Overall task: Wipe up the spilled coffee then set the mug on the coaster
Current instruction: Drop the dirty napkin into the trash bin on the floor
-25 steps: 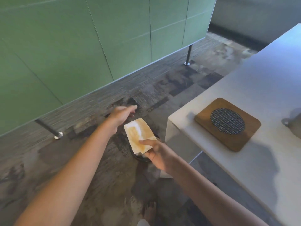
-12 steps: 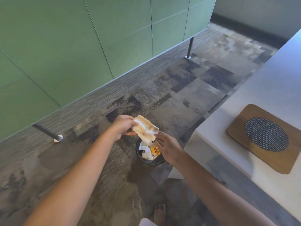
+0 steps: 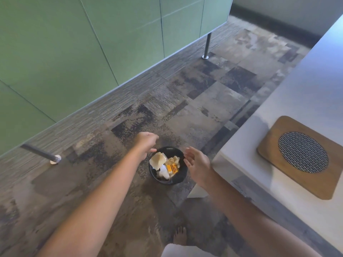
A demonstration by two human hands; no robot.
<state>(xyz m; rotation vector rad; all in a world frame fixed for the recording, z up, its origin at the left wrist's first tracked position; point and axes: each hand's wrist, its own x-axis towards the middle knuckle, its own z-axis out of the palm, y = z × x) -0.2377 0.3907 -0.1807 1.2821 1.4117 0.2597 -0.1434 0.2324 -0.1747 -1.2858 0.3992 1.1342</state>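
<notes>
A coffee-stained paper towel [image 3: 157, 160] lies on top of the rubbish in a small black bin [image 3: 168, 180] on the floor. My left hand [image 3: 145, 145] hovers just above the bin's left rim, fingers loosely apart and holding nothing. My right hand [image 3: 197, 163] hangs over the bin's right rim, open and empty. The wooden coaster [image 3: 269, 147] with a round metal mesh centre rests on the white table [image 3: 306, 80] at the right. The mug is out of view.
The bin also holds white scraps and an orange packet [image 3: 173, 168]. A green partition [image 3: 74, 52] on thin metal legs [image 3: 207, 46] runs along the left. Patterned carpet covers the floor, and a bare foot [image 3: 180, 236] shows at the bottom.
Both hands held the stained paper towel above the bin; now it lies in the bin and both hands are empty. The view has shifted left, so the coaster sits further right.
</notes>
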